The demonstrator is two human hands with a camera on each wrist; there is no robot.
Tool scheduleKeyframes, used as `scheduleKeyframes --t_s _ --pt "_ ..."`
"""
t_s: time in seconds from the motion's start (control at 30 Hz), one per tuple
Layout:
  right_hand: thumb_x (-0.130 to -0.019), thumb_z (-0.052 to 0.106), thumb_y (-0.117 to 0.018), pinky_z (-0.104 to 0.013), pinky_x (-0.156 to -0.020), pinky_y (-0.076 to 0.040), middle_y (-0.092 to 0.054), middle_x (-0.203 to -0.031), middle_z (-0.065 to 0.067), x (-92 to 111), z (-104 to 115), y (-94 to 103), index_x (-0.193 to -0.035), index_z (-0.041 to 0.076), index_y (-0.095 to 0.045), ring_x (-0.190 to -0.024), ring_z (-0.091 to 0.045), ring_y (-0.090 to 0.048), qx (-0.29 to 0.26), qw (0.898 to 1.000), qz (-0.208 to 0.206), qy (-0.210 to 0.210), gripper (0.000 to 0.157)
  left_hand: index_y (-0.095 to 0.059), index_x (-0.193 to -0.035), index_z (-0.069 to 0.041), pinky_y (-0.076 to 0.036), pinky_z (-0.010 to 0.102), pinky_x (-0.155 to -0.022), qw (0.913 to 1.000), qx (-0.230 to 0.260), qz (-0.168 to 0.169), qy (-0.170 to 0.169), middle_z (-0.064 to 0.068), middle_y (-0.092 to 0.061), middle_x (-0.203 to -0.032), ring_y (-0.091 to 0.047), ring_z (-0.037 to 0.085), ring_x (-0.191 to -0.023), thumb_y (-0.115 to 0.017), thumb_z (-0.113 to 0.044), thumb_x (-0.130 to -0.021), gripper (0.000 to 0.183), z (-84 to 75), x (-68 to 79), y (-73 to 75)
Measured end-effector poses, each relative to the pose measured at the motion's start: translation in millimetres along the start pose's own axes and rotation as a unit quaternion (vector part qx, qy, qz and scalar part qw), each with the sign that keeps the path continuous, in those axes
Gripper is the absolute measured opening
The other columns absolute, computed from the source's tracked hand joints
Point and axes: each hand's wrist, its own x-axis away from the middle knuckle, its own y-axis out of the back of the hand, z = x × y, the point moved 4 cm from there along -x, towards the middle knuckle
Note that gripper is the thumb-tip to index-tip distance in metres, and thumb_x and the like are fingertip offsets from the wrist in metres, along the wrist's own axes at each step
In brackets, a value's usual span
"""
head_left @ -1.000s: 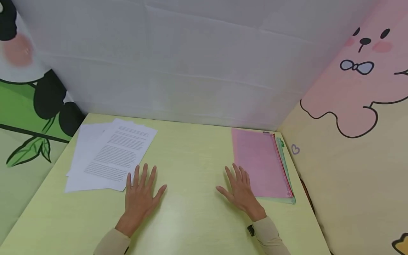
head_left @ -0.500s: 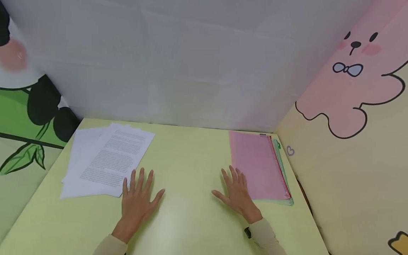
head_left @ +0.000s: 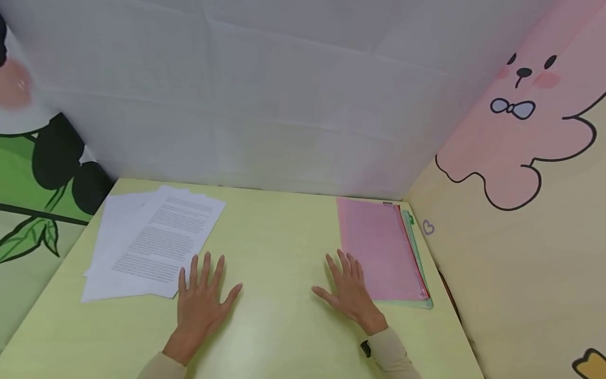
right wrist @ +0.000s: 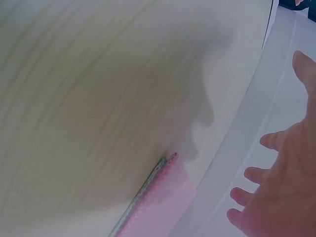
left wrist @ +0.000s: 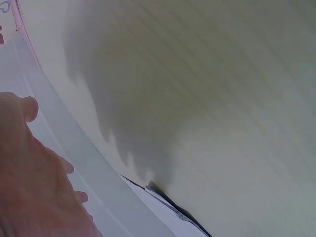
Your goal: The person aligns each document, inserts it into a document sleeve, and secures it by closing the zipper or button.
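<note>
With its fingers spread, my left hand (head_left: 201, 305) hovers over the table by the lower right corner of some overlapping printed sheets of paper (head_left: 156, 242). The left wrist view shows the hand's shadow on the tabletop, apart from the palm. My right hand (head_left: 350, 295), also spread and holding nothing, hovers at the lower left of a pink zip folder (head_left: 379, 247). Beneath that folder a green folder (head_left: 426, 304) sticks out along the right and bottom sides. In the right wrist view, the stacked folders' edges (right wrist: 153, 192) lie below the hand's shadow.
The pale yellow table (head_left: 274, 237) ends at a white sheet-like wall (head_left: 284, 105) at the back. A wall with a pink cartoon figure (head_left: 516, 142) stands on the right. A painted panel with green and black shapes (head_left: 57, 152) is at the left.
The head view has shifted slightly, so the table, papers and folders sit a little lower and further left. Both hands keep their spread pose, with nothing taken hold of.
</note>
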Motion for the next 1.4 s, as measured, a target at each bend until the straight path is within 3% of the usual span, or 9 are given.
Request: scheduleKeyframes --t_s 0.17,0.47,0.7,1.13,1.4 --pt "-0.094 0.059 -0.063 -0.069 -0.119 -0.014 -0.022 -0.165 -0.026 -3.8 4.6 3.3 -0.161 0.007 -0.031 -0.149 -0.051 -0.021 -0.002 1.000 -0.010 -0.003 0.090 -0.051 -0.150 -0.007 -0.018 0.071 -0.115 0.9999 0.012 -0.002 -0.008 0.027 -0.040 -0.156 -0.026 0.049 -0.147 -0.051 -0.066 -0.094 0.081 2.7 -7.5 1.3" --pt "-0.094 0.057 -0.064 -0.070 -0.118 -0.015 -0.024 -0.164 -0.027 -10.8 7.6 3.9 -0.160 0.006 -0.033 -0.149 -0.052 -0.023 -0.006 1.000 -0.016 -0.009 0.089 -0.047 -0.153 -0.008 -0.014 0.068 -0.118 0.9987 0.006 0.050 0.005 0.026 -0.037 -0.158 -0.020 0.047 -0.150 -0.061 -0.058 -0.092 0.080 9.3 -18.8 1.5" --pt "-0.095 0.058 -0.062 -0.069 -0.118 -0.015 -0.023 -0.164 -0.027 -15.1 6.8 2.8 -0.161 0.008 -0.030 -0.149 -0.051 -0.022 -0.012 1.000 -0.010 -0.020 0.089 -0.045 -0.154 -0.008 -0.012 0.067 -0.119 0.9974 0.008 0.071 0.004 0.026 -0.035 -0.159 -0.018 0.047 -0.151 -0.062 -0.056 -0.092 0.081 13.0 -28.5 0.4" --pt "-0.097 0.054 -0.062 -0.067 -0.118 -0.019 -0.029 -0.161 -0.027 -22.6 11.5 3.0 -0.160 0.006 -0.032 -0.147 -0.050 -0.026 -0.026 0.999 -0.024 -0.021 0.085 -0.043 -0.155 -0.006 -0.015 0.068 -0.118 0.9962 0.009 0.087 -0.002 0.029 -0.036 -0.158 -0.022 0.051 -0.148 -0.059 -0.060 -0.094 0.083 20.9 -42.5 -1.0" --pt "-0.102 0.041 -0.062 -0.066 -0.114 -0.029 -0.039 -0.155 -0.024 -31.3 14.7 3.9 -0.156 0.004 -0.038 -0.143 -0.043 -0.035 -0.058 0.997 -0.049 -0.021 0.070 -0.044 -0.153 -0.004 -0.028 0.070 -0.109 0.9974 0.017 0.069 -0.010 0.031 -0.038 -0.154 -0.030 0.056 -0.140 -0.063 -0.052 -0.092 0.081 25.6 -52.0 0.0"
